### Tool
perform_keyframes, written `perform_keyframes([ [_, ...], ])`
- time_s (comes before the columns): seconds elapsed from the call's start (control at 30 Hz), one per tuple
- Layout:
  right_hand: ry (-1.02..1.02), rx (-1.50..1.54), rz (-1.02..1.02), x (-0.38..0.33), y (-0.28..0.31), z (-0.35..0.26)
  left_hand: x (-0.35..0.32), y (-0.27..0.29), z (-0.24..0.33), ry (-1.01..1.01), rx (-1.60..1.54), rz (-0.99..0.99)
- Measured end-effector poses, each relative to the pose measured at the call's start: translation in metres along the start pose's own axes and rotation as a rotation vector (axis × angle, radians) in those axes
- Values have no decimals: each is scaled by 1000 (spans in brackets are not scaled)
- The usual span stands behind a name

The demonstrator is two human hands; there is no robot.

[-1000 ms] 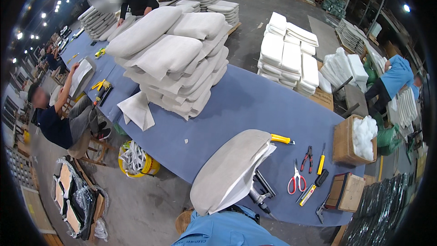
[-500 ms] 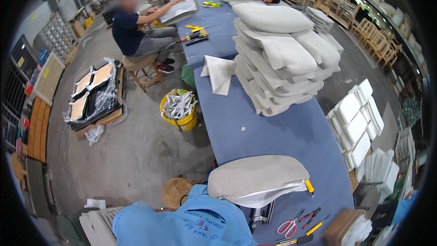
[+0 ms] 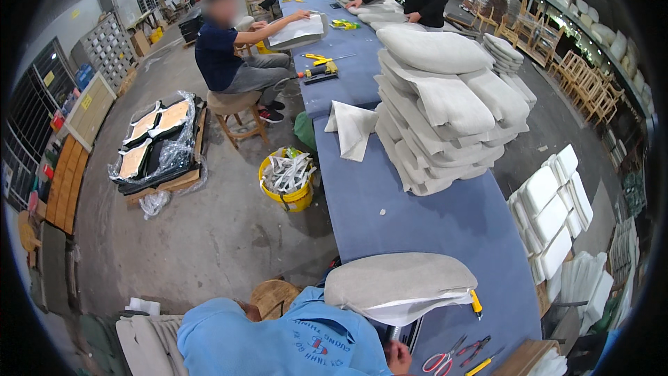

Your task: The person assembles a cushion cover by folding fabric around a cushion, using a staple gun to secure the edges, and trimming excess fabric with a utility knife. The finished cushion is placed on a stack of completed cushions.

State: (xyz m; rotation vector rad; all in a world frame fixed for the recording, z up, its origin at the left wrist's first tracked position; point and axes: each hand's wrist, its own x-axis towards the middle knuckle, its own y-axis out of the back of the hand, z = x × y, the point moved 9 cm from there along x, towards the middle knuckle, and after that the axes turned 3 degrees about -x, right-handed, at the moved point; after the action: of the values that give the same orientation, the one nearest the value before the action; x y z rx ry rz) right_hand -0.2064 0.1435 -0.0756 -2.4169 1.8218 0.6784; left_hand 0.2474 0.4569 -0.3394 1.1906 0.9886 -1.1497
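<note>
A grey fabric seat cushion (image 3: 400,280) lies tilted on the blue table edge in front of my chest, its white underside showing along the near rim. Below it my right hand (image 3: 398,358) has its fingers curled at the lower end of a silver-and-black tool, seemingly a staple gun (image 3: 395,333), partly hidden by the cushion. A bit of skin shows beside my left sleeve (image 3: 216,320), but the left hand itself is out of sight. Right of the cushion lies a yellow-handled tool (image 3: 476,304); nearer are red-handled scissors (image 3: 438,362), pliers (image 3: 476,351) and a yellow screwdriver (image 3: 480,366).
A tall stack of grey cushions (image 3: 445,101) stands farther along the table (image 3: 417,226), beside a loose fabric piece (image 3: 350,129). A yellow bucket (image 3: 296,200) of scraps sits left on the floor. Two people work at the far part; a wooden stool (image 3: 275,297) is near my left.
My right hand has come into view at the staple gun below the cushion. The whole scene has shifted slightly down and right as my head moved.
</note>
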Motion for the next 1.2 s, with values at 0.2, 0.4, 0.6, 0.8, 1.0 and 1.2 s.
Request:
perform_keyframes([
  [0.2, 27, 58, -85, 85, -54, 17, -17, 83, 193, -759, 546, 521],
  [0.4, 95, 150, 119, 96, -26, -24, -106, -1, 340, -549, -458, -82],
  [0.6, 306, 168, 311, 52, -5, -127, -111, -56, 353, -702, -245, -24],
  [0.8, 70, 107, -39, 87, -60, -35, -81, -56, 351, -748, -300, 8],
  [1.0, -126, 369, 26, 93, -50, -43, -110, -71, 349, -581, -456, -225],
  [1.2, 68, 327, 36, 131, -46, -92, -116, -74, 346, -524, -174, -333],
])
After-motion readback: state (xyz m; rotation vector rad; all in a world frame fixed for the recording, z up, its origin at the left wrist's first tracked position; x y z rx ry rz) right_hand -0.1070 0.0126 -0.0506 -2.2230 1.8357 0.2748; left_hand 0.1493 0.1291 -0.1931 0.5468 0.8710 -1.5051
